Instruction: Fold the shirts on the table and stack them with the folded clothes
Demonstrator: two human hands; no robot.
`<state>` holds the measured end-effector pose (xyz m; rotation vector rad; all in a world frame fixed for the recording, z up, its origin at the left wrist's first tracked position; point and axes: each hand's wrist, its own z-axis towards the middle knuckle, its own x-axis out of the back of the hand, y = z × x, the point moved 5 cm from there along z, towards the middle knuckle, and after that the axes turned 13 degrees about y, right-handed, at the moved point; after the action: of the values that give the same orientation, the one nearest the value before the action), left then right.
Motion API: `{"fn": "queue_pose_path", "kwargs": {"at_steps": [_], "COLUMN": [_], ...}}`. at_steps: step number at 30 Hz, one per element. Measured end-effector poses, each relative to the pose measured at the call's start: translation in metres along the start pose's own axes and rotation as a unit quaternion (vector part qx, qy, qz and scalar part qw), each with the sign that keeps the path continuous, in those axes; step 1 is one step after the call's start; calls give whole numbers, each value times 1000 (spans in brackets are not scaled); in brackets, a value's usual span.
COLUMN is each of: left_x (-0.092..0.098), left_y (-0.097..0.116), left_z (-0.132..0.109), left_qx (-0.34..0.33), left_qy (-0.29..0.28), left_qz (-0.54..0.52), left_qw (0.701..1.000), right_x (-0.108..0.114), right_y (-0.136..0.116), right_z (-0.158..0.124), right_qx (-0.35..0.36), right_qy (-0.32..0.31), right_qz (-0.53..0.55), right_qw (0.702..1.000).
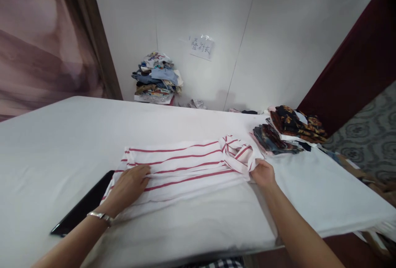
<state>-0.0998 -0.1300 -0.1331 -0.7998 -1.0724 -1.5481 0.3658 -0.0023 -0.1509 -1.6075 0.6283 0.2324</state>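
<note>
A white shirt with red stripes (185, 158) lies folded lengthwise across the white-covered table (216, 123), its collar end at the right. My left hand (131, 183), a silver bracelet at its wrist, rests palm down on the left part of the shirt with the fingers laid along the cloth. At the collar, my right hand (262, 173) is closed on the edge of the fabric, fingertips partly hidden. A flat black sheet or board (82, 208) sticks out at the lower left, partly covered by the shirt and my left arm.
Folded dark garments (274, 140) and a patterned stack (298, 123) sit at the table's right side. A tall clothes pile (159, 78) stands by the wall at the back left. A handwritten sign (201, 48) hangs there. A curtain (46, 41) borders the left.
</note>
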Motion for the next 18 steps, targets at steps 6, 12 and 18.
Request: {"fn": "queue_pose_path", "kwargs": {"at_steps": [6, 12, 18], "left_x": [21, 12, -21], "left_y": [27, 80, 114], "left_z": [15, 30, 29], "left_qx": [59, 196, 273], "left_qy": [35, -21, -73], "left_qz": [-96, -378, -407], "left_qw": [993, 905, 869], "right_x": [-43, -118, -78], "right_y": [-34, -31, -17], "right_z": [-17, -54, 39], "right_qx": [125, 152, 166], "right_qy": [-117, -373, 3], "right_qz": [-54, -290, -418], "right_qw": [984, 868, 893]}}
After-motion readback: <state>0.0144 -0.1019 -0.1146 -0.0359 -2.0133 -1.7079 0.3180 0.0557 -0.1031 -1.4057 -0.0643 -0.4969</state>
